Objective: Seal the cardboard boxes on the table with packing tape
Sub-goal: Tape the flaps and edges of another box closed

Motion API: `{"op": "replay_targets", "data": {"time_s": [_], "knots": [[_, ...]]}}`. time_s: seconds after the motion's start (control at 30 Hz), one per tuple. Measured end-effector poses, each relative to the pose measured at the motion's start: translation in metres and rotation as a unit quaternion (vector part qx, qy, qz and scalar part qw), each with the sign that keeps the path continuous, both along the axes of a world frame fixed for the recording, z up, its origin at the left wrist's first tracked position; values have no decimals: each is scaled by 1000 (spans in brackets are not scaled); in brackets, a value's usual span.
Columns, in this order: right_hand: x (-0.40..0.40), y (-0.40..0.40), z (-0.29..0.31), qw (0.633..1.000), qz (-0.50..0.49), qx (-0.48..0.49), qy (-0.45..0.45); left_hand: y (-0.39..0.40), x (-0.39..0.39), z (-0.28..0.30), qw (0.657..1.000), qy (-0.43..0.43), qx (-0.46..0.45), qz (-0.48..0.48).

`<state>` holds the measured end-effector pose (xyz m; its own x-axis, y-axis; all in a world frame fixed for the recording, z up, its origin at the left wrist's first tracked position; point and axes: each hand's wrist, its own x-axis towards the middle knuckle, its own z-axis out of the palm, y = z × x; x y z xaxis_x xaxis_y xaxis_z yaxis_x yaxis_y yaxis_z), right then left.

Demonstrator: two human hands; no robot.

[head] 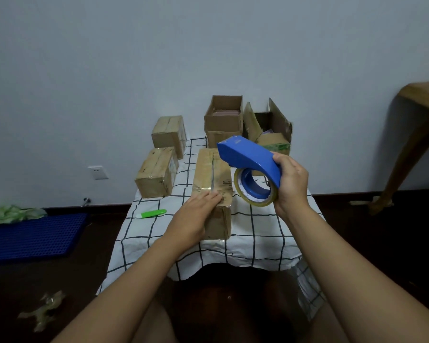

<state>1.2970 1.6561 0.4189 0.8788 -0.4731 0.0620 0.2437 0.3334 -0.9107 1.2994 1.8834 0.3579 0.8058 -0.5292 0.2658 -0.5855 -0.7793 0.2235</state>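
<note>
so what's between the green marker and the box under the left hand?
Head view: only bare checked tablecloth between the green marker and the box the left hand presses.

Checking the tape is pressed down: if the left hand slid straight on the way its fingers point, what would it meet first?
The left hand would probably meet only the taped seam along the box it rests on.

Dim, soft light — wide-angle edge warp

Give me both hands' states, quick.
Left hand: open, fingers flat on the middle box.
Right hand: grips the blue tape dispenser.
</note>
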Motion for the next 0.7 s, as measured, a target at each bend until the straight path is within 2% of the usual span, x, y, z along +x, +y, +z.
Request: {"op": "replay_targets", "data": {"time_s": [0.07,0.13,0.23,0.37,0.53,0.7], "knots": [[-3,0,2,1000,3,1,-3,9,2,4,999,40,29,-11],[-4,0,5,1000,-2,1,-4,13,0,3,997,51,47,27],[-10,2,11,1000,-4,8,-14,-4,-10,-5,991,36,36,127],[-20,1,14,999,-41,-35,-4,-37,-16,-15,981,-16,-12,195],[-33,-12,13,995,-85,-50,7,-39,-18,-9,977,-73,-68,190],[-39,-12,18,994,-81,-71,8,-16,-26,7,967,-123,-87,205]]}}
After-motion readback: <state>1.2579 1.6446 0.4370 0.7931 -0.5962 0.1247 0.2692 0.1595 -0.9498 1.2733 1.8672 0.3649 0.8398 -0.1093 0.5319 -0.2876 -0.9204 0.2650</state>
